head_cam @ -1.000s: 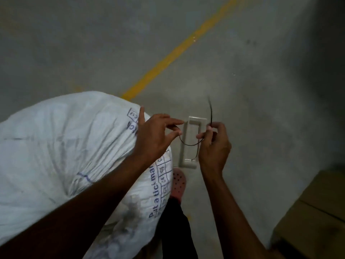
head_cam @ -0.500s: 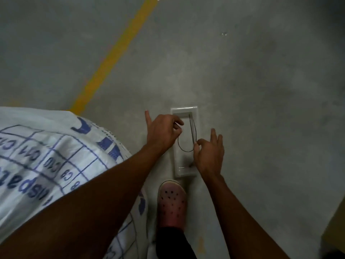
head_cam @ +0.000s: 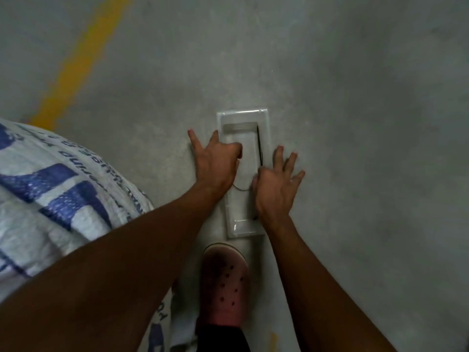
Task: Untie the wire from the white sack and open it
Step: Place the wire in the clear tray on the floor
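The white sack [head_cam: 50, 199] with blue print fills the lower left, under my left forearm. A thin black wire [head_cam: 259, 146] hangs in a loop over a white tray [head_cam: 253, 114] on the floor. My left hand [head_cam: 215, 161] pinches one end of the wire over the tray's left side, its outer fingers spread. My right hand [head_cam: 276, 184] pinches the other end at the tray's right edge, with the other fingers fanned out. One straight stretch of wire lies along the tray's right inner wall, and the loop dips between the two hands.
Grey concrete floor lies all around, with a yellow painted line [head_cam: 76, 62] running up the left. My foot in a pink perforated clog [head_cam: 223, 283] stands just below the tray, close to the sack.
Both hands have carried the wire away from the sack and down to the tray on the floor. The view has tilted downward, so the sack has slid to the left edge.
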Motion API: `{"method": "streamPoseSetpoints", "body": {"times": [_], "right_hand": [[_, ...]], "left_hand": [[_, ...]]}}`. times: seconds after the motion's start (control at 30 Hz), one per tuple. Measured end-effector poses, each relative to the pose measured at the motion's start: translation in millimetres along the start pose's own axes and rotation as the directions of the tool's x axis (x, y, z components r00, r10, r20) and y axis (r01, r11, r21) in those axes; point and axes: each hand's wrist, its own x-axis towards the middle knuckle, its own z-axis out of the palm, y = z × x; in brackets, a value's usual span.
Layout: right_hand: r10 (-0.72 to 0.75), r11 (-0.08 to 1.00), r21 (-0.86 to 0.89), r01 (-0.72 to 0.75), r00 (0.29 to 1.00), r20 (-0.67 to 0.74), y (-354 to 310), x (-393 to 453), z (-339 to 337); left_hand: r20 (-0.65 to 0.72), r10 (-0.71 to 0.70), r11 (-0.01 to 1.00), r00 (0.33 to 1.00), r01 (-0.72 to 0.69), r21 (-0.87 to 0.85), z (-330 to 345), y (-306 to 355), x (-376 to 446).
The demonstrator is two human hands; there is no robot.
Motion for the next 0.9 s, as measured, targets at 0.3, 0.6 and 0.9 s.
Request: {"method": "streamPoseSetpoints", "body": {"times": [0.3, 0.6, 0.9], "right_hand": [[-0.106, 0.974, 0.196, 0.113, 0.993, -0.046, 17, -24, -29], [-0.229, 0.939, 0.254, 0.232, 0.972, -0.041, 22, -71, -156], [-0.509, 0.836, 0.123, 0.535, 0.839, -0.193, -45, -127, -350]], "left_hand": [[0.016, 0.011, 1.000, 1.000, -0.011, 0.011, -33, 8, -22], [0.043, 0.079, 0.997, 0.996, -0.080, 0.021, -160, 17, -51], [-0.160, 0.152, 0.988, 0.975, -0.156, -0.010, -379, -28, -116]]}}
